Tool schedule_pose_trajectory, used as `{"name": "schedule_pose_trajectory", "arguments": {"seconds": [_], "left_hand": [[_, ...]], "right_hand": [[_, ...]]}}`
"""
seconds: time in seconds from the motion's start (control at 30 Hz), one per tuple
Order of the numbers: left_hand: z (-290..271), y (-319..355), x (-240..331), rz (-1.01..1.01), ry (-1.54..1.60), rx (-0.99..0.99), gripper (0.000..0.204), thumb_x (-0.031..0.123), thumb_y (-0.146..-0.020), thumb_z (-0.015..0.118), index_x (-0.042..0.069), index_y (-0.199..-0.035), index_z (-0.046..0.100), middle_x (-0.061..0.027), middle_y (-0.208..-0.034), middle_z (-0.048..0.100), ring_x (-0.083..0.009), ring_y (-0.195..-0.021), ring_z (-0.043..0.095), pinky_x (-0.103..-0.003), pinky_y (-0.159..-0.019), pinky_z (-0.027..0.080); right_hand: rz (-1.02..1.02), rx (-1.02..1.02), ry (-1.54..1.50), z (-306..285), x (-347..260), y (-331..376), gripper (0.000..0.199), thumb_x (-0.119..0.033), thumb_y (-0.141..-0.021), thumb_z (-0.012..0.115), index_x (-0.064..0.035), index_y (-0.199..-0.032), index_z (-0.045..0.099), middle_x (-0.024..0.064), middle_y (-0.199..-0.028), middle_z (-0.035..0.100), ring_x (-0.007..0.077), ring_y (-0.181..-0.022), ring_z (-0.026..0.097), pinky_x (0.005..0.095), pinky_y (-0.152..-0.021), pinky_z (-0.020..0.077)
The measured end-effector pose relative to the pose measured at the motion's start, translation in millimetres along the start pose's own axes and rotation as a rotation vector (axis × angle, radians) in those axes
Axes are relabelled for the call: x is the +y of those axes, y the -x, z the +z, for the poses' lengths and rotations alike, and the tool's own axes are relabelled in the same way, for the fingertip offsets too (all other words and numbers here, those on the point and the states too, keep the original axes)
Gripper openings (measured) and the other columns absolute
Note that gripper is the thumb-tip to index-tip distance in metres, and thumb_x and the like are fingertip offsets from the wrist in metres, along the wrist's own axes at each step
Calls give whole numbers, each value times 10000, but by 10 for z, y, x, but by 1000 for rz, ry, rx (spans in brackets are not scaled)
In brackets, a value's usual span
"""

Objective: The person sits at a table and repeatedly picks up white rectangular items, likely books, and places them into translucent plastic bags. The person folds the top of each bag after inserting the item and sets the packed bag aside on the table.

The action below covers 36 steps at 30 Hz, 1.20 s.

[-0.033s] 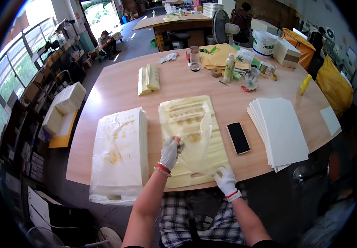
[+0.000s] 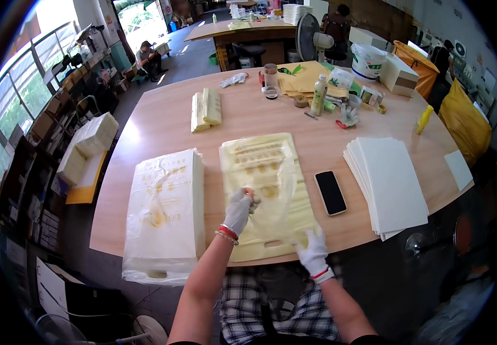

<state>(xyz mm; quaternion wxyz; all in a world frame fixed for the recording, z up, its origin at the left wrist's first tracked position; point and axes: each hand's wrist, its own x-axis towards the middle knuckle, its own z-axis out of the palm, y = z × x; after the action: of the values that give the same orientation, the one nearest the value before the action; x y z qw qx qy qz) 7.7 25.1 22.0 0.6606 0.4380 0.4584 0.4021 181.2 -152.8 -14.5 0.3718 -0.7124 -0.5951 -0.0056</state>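
Note:
Both my hands wear white gloves. My left hand [image 2: 238, 210] pinches the thin top layer of a pale yellow plastic bag [image 2: 271, 195] and lifts it off the flat stack of yellow bags [image 2: 257, 158] in front of me. The lifted film arcs over to my right hand [image 2: 313, 250], which grips the same bag at its near edge by the table's front. To the left of the stack lies a pile of filled white-and-yellow bags [image 2: 168, 213], hanging over the table edge.
A black phone [image 2: 330, 192] lies right of the bag stack, then a stack of white sheets [image 2: 389, 184]. Folded bags [image 2: 205, 109], a bottle [image 2: 318, 95], tape and a tub [image 2: 368, 60] stand at the far side. A person sits in the distance [image 2: 145, 54].

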Motion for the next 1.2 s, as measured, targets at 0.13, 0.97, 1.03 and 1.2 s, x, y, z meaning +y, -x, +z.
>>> {"name": "schedule_pose_trajectory", "arguments": {"seconds": [0.13,0.97,1.03,1.2], "left_hand": [[278,124,50,31,-188,-157,207,96,-882,465,20,-1071,500,-80,-862,645,-48,-553,424,-194,-501,373],[789,1972,355,862,-779,-120,213,19,-749,637,96,-947,620,-79,-889,643,-217,-824,632,-311,-736,509],[1081,2054,165,509,-613,-481,156,72,-834,580,62,-988,605,-78,-888,641,-172,-839,616,-292,-761,488],[1785,1807,-560,-723,592,-626,366,237,-911,531,5,-1187,466,-98,-1124,557,-182,-1028,543,-295,-933,420]], "right_hand": [[-176,72,-476,213,-443,-301,337,-109,-745,663,-59,-1049,527,191,-1056,547,391,-995,514,459,-847,420],[225,-167,99,-1962,1988,-522,583,-464,-746,676,-87,-1171,547,144,-893,657,315,-865,621,373,-769,487],[271,-140,147,-1952,1987,-548,487,-461,-768,661,-61,-1042,617,159,-778,636,300,-748,624,381,-661,474],[-170,-45,150,-1984,869,-152,246,-339,-815,590,-106,-767,655,144,-675,606,318,-609,582,418,-550,455]]}}
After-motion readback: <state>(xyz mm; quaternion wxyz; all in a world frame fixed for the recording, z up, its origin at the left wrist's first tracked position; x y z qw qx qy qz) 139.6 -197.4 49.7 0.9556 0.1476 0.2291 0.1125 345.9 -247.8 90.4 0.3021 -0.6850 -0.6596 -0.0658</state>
